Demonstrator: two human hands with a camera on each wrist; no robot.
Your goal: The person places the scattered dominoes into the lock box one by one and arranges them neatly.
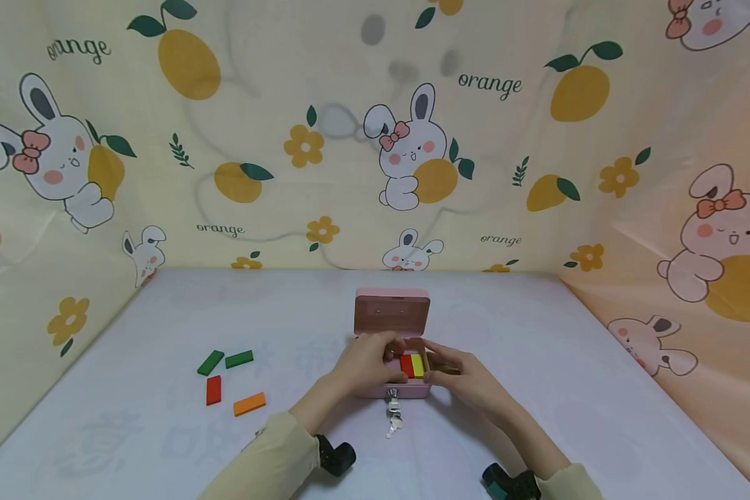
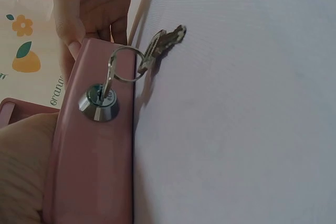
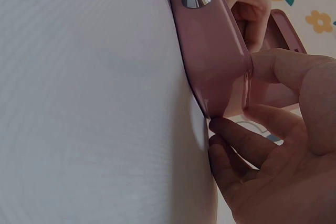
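Observation:
A pink metal cash box [image 1: 375,392] stands on the table with its lid [image 1: 392,316] raised. Inside it lie a red block [image 1: 406,366] and a yellow block [image 1: 417,365], side by side. My left hand [image 1: 364,362] reaches over the left part of the box, fingers bent down inside; whether they pinch a block I cannot tell. With the thumb at the rim and the fingers along the outer side, my right hand [image 3: 283,150] holds the box's right wall. A silver lock [image 2: 100,102] on the front carries a ring of keys [image 2: 157,48].
Left of the box lie two green blocks [image 1: 210,362], a red block [image 1: 214,390] and an orange block [image 1: 249,404]. A white cloth [image 1: 131,417] covers the table. Printed fabric [image 1: 350,55] with rabbits and oranges rises behind and at both sides.

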